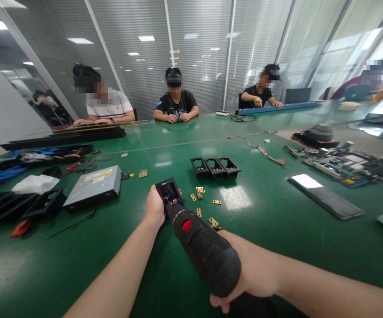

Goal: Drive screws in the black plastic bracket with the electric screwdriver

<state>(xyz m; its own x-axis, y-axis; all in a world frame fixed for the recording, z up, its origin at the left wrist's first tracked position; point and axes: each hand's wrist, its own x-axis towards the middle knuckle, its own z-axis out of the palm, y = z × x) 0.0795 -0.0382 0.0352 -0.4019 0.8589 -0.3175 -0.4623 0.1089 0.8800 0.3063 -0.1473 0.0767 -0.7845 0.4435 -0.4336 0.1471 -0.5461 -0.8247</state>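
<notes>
My left hand (pixel 155 205) is closed on the left side of a black plastic frame (pixel 166 186), tilted up over the green table. A black power drill (pixel 207 254) with a red switch is gripped in my right hand (pixel 240 265); its handle and most of my fingers are hidden beneath the body. The drill's front end points into the frame, where small coppery parts show, but the tip itself is hard to make out. Several small brass plates (pixel 217 202) lie loose on the table just right of the frame. Beyond them stand three joined black frames (pixel 215 166) holding similar metal bits.
A silver disc drive (pixel 95 187) and black trays (pixel 22 205) lie to the left, with an orange-handled tool (pixel 21 228). On the right are a dark flat panel (pixel 325 196) and a circuit board (pixel 352 163). Several people sit across the green table (pixel 164 141).
</notes>
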